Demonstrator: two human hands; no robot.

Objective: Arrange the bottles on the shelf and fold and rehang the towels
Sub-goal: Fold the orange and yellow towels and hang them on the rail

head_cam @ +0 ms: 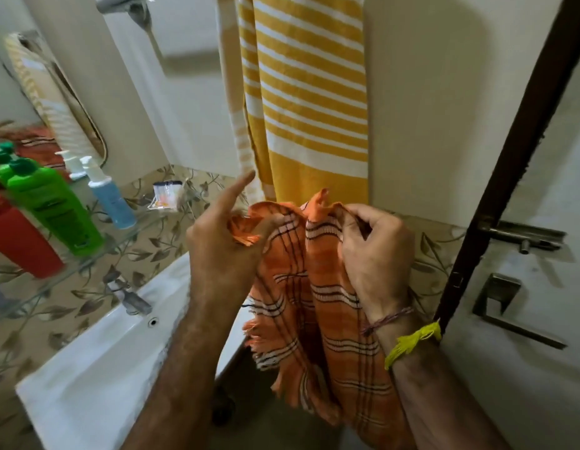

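Both hands gripping orange checked towel point(318, 297).
Left hand point(223, 245) pinches fringed corner, index finger extended; right hand point(373, 254) clenched on top edge; yellow striped towel point(308, 92) hangs directly beyond hands; bottles point(55, 206) left of left hand.

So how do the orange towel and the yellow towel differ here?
The orange towel is checked with dark lines; the yellow towel has white horizontal stripes. The orange one is bunched in the grip of the left hand and right hand; the yellow one hangs flat against the wall, untouched. Both are woven cloth.

Two towels, one orange point(318, 287) and one yellow-striped point(308, 92); three bottles: red point(19, 238), green point(55, 209), blue point(110, 196).
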